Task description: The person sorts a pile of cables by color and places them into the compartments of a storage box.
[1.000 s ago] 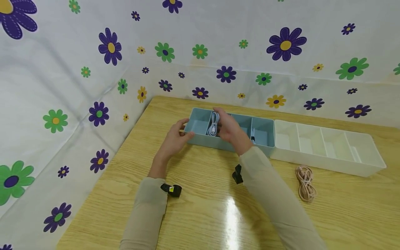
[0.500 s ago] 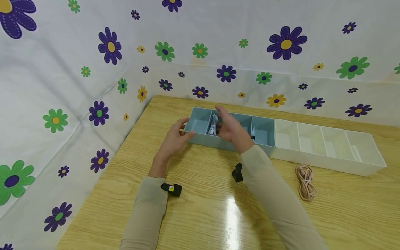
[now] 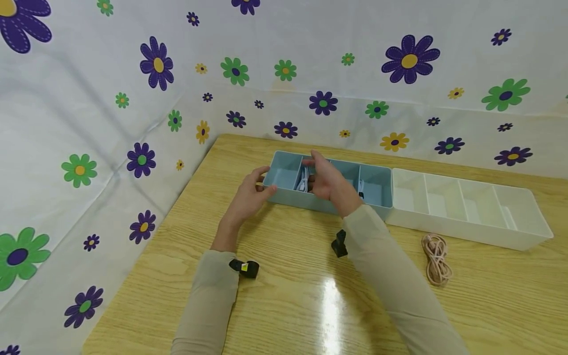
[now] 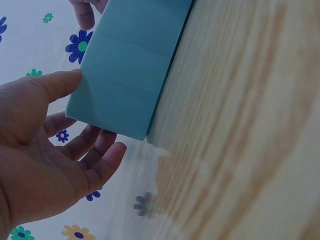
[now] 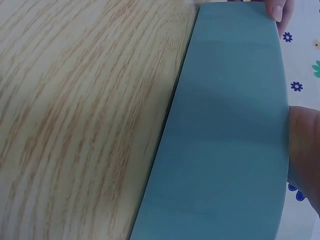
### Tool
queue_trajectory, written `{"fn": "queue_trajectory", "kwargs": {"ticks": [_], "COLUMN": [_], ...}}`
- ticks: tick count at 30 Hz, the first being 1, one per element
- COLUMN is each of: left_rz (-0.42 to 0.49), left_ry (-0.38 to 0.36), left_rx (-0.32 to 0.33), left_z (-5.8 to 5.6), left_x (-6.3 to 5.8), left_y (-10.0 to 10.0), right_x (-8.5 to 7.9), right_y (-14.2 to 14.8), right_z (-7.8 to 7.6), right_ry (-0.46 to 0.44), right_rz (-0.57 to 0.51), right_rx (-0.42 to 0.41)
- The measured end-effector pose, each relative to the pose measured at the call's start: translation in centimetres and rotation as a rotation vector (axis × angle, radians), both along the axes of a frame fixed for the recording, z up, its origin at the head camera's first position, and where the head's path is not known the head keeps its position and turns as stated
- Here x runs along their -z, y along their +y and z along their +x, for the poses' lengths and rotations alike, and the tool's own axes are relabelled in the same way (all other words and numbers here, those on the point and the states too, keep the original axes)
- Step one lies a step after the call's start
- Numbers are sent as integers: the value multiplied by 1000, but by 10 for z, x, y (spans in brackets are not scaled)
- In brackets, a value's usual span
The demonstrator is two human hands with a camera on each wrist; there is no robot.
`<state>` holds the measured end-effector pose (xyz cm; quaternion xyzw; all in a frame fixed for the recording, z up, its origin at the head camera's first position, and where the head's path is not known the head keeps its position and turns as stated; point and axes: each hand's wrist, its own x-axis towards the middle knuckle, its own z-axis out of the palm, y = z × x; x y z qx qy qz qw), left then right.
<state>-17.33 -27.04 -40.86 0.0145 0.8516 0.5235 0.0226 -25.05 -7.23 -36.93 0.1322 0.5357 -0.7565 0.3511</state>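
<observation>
A light-blue bundled cable (image 3: 303,181) sits in the second compartment from the left of a blue divided storage box (image 3: 295,197). My right hand (image 3: 330,183) reaches into that compartment from the right, its fingers beside and over the cable. In the right wrist view the box's front wall hides those fingers. At the left end of the box my left hand (image 3: 248,198) holds the corner, thumb on the front rim and fingers around the end wall. A thin light cable with a black tie (image 3: 361,190) stands by the divider of the rightmost compartment.
A white divided box (image 3: 470,227) stands end to end with the blue one, on its right. In front of it a pink bundled cable (image 3: 437,260) lies on the wooden table (image 3: 284,305). Flower-patterned sheeting (image 3: 275,44) rises behind and to the left.
The light-blue cable has gone lower into the second compartment. My right hand's fingers have loosened from around it and spread. My left hand has stayed at the box corner.
</observation>
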Motion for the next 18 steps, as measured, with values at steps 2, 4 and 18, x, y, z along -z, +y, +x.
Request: {"fn": "queue_trajectory", "kwargs": {"ticks": [2, 4, 18], "left_rz": [0, 3, 6], "left_ry": [3, 7, 5], "left_rx": [3, 3, 0], "left_z": [0, 0, 1], "left_x": [0, 0, 1], "left_y": [0, 0, -1], "right_x": [0, -1, -11], "right_y": [-1, -2, -8], "right_z": [-1, -1, -1], "right_ry": [-12, -12, -29], "right_rz": [8, 27, 121], "right_rx": [2, -1, 69]}}
